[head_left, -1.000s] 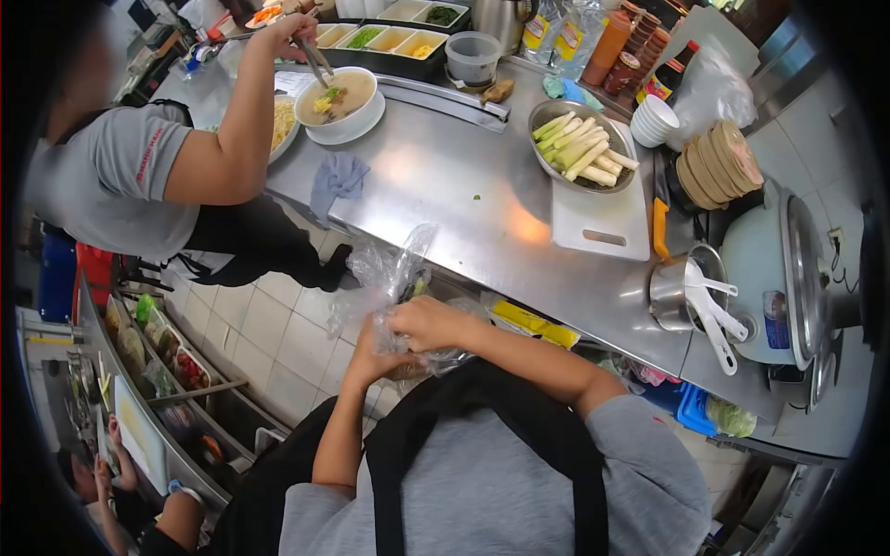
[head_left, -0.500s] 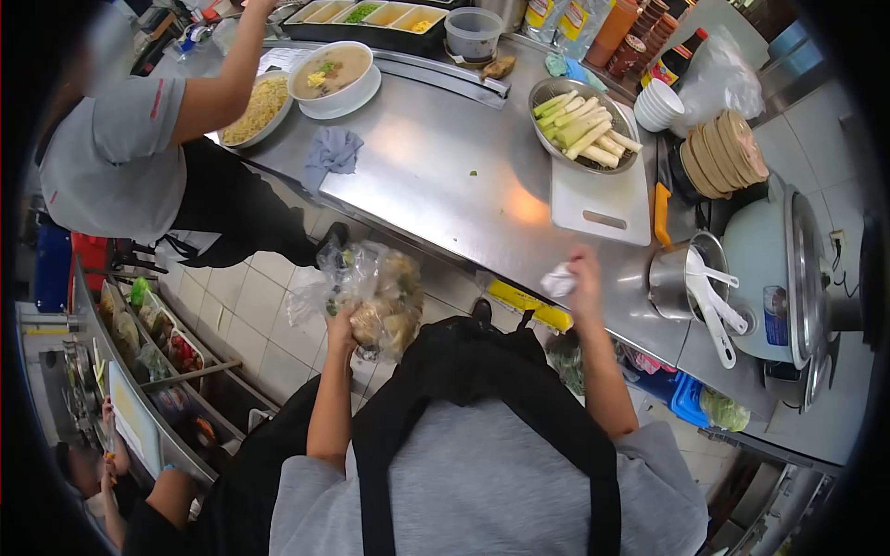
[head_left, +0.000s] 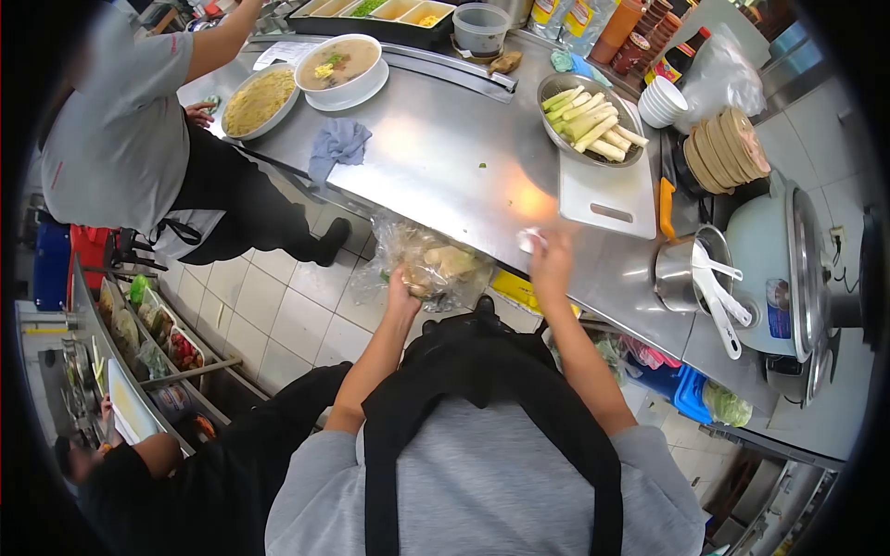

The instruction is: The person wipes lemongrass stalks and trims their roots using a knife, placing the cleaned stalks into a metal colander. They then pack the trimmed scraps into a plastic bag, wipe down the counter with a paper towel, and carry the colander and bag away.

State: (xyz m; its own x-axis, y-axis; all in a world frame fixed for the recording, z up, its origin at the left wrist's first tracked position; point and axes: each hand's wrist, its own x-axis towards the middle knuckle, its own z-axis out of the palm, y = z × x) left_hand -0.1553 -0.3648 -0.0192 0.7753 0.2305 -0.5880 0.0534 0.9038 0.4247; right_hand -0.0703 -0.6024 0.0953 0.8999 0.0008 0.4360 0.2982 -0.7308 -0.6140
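My left hand (head_left: 400,293) is closed on a clear plastic bag (head_left: 456,264) with pale tan pieces inside; what they are I cannot make out. The bag hangs by the front edge of the steel counter (head_left: 436,190). Over that edge, to the right of the bag, is my right hand (head_left: 553,263), its fingers closed on a small white crumpled piece (head_left: 530,240), paper or cloth. Beyond my right hand lies a white cutting board (head_left: 607,193), partly under a metal colander (head_left: 553,90) of peeled, pale green stalks.
Farther left are a blue-grey cloth (head_left: 336,146), a bowl of soup (head_left: 338,67) and a dish of yellow food (head_left: 261,102). An orange-handled knife (head_left: 667,208) and a metal pot (head_left: 674,273) with white ladles stand right. One co-worker (head_left: 120,148) stands left, another (head_left: 213,473) at lower left.
My left hand has carried the bag rightward and up to the counter edge. My right hand has moved left with the white piece. The co-worker at lower left has come further into view.
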